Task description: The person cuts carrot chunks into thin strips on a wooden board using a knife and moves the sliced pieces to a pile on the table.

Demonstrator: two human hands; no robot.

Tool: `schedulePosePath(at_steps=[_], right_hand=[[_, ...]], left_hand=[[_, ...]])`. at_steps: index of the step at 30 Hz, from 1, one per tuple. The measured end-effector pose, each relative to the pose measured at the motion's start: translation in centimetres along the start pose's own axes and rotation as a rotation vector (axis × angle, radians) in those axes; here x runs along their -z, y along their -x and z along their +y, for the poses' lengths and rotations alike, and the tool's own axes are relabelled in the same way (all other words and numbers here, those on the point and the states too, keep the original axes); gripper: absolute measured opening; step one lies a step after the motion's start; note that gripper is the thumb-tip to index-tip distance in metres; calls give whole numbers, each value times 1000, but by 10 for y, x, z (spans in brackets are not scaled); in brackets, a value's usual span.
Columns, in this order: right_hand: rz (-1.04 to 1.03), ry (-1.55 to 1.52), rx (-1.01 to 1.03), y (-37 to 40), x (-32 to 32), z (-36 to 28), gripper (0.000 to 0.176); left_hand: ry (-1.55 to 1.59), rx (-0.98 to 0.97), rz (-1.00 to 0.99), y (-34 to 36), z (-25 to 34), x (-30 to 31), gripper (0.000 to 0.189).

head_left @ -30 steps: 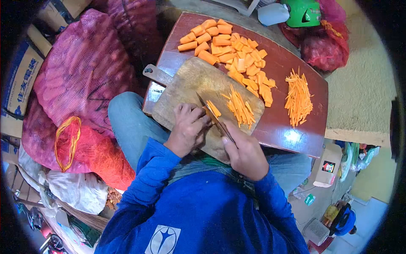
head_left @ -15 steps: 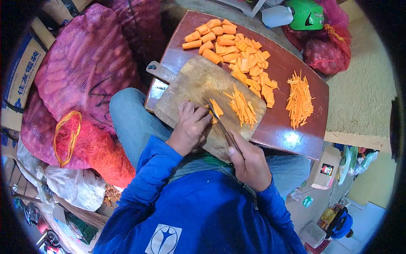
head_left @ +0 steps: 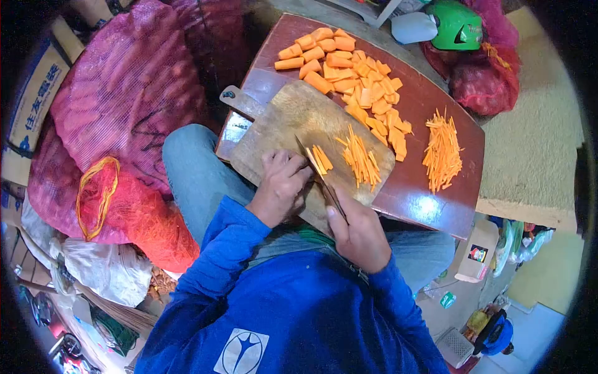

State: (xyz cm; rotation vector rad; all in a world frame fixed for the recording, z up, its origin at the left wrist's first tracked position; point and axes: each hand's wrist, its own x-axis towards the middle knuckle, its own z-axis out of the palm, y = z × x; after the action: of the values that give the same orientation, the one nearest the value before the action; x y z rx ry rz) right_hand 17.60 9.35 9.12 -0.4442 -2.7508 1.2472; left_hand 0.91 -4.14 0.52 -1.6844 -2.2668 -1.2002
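Carrot strips (head_left: 322, 161) have multiplied at three o'clock of the knife (head_left: 321, 179) — right hand (head_left: 361, 235) closed round its handle; left hand (head_left: 283, 187) curled at nine o'clock, its hold hidden.

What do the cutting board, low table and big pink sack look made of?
Cutting board: probably wood, matte, with mottled brown wear.
Low table: red-brown and glossy, with glare spots; lacquered wood or laminate, can't tell which.
Big pink sack: likely plastic mesh, going by the open weave with lumpy contents showing through.
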Motion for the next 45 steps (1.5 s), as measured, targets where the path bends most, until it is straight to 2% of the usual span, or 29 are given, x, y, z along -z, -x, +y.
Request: schedulePosePath(at_steps=[2,4,8,11,17,20,25,31,33,34,36,38,45], right_hand=[[32,17,36,-11,0,3,55],[-62,-80,-76,-21,4,1,53],[70,-128,-28,1,13,-1,45],[2,-98,-80,10,13,-3,46],[-1,-71,-4,-21,3,5,44],[19,-141,-61,-2,13,-8,42],[24,-92,-33,-7,-2,0,43],[17,-140,-19,-11,7,-6,43],[19,-154,-38,-3,7,-9,42],[46,-127,8,-1,2,-3,43],[88,-96,46,-2,-3,3,44],[-1,-56,-38,-16,-5,4,47],[-1,-138,-6,-4,6,-6,44]], left_hand=[[16,-14,9,0,0,0,39],[24,-24,23,0,0,-1,40],[19,-17,25,3,-2,-4,43],[4,-7,26,3,-1,-2,43],[1,-31,41,3,-2,-4,41],[23,-2,46,5,-3,-4,40],[-1,-9,16,2,0,-2,39],[-34,-33,116,6,-4,-8,35],[14,-39,48,10,-8,-9,59],[12,-36,49,10,-8,-9,59],[6,-52,101,6,-5,-10,36],[-5,-54,95,5,-2,-9,37],[25,-57,120,6,-3,-8,43]])
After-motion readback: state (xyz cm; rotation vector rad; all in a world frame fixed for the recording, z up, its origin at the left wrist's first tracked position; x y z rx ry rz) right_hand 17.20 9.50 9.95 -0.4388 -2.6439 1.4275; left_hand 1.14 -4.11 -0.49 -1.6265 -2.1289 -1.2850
